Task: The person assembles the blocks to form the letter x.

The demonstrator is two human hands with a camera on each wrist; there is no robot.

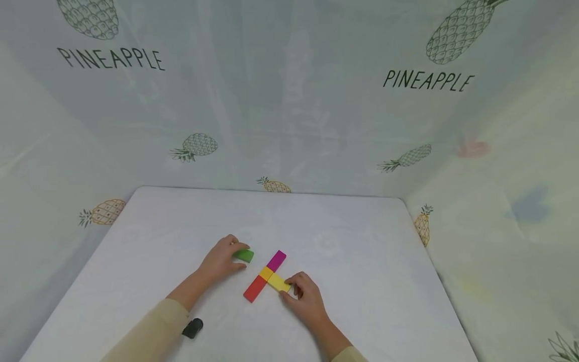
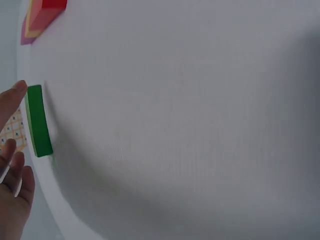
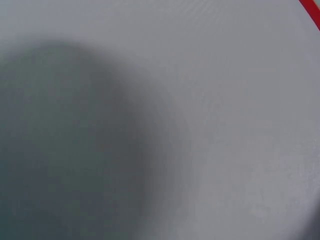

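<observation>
In the head view my left hand [image 1: 222, 259] is around a green block [image 1: 244, 255], thumb and fingers apart on either side of it. The left wrist view shows the green block [image 2: 39, 121] lying on the table beside a fingertip or thumb tip. My right hand [image 1: 305, 297] pinches the outer end of a yellow block [image 1: 277, 281] between thumb and fingers. That block's inner end meets a small orange-yellow block [image 1: 266, 273]. A magenta block [image 1: 276, 260] and a red block [image 1: 255, 288] adjoin the small one in a slanting row.
The blocks lie on a white table [image 1: 344, 236] with rounded far corners. A black object [image 1: 193, 328] sits beside the left sleeve. Pineapple-printed cloth [image 1: 289, 100] hangs behind and at both sides. A red strip [image 3: 312, 11] crosses the right wrist view's upper right corner.
</observation>
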